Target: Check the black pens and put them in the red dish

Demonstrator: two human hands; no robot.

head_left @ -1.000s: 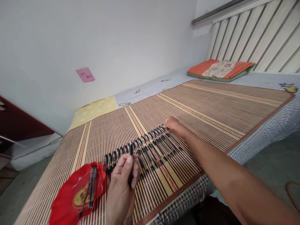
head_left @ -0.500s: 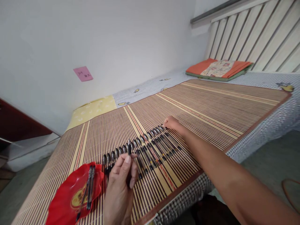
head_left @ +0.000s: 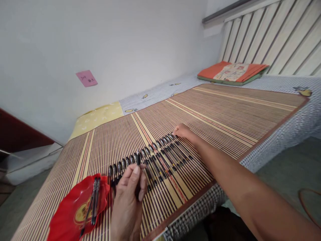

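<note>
Clock bearings from mid-view.

Plain wall (head_left: 140,43) behind, 9 round to 12. Bed (head_left: 286,115) below it, checked sheet with pear-like prints. Over the sheet, a striped slatted mat (head_left: 220,110), brown edging. White slatted panel (head_left: 273,40) at 2. Nearer in on the same bearing, a folded orange cloth (head_left: 233,72), patterned middle, green underside.

Red scalloped plate (head_left: 65,207) between 7 and 8, on the mat, yellow emblem inside; pens (head_left: 95,201) lying together on its 3 o'clock side.

Left hand (head_left: 129,192) between 6 and 7: fingers (head_left: 143,185) pinched, thumb pressed over, holding one uncapped pen (head_left: 138,158) with its metal tip toward 12. Right hand (head_left: 184,130) close in, near 4: fingers drawn together at the cap end of the row's farthest pen; cannot tell if they grip it.

Pink note (head_left: 86,78), dark handwriting, on the wall at 10.

Smallest: black-capped pens (head_left: 150,147), side by side on the mat in a row that runs from beside the plate toward 2, partly hidden behind the left hand. Caps point about 11, barrels trail toward 4 or 5.
</note>
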